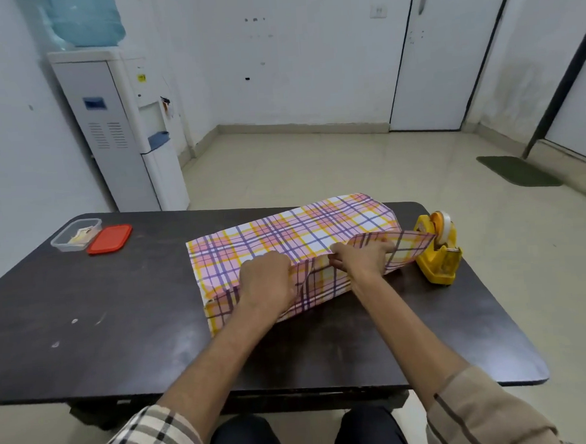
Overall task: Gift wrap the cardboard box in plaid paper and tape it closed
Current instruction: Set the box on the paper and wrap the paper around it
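Observation:
A long box covered in pink, yellow and purple plaid paper [285, 236] lies across the middle of the dark table [85, 320]; no cardboard shows. My left hand [268, 281] lies over the box's near top edge, fingers curled onto the paper. My right hand [362, 255] pinches the near paper flap at the same edge, just right of the left hand. The flap's loose end [410, 249] sticks out to the right, toward a yellow tape dispenser [439, 250] standing beside the box's right end.
A clear plastic container [74, 235] and its red lid [109, 238] sit at the table's far left corner. A water dispenser [121, 129] stands behind the table on the left. The table's right edge lies just past the tape dispenser.

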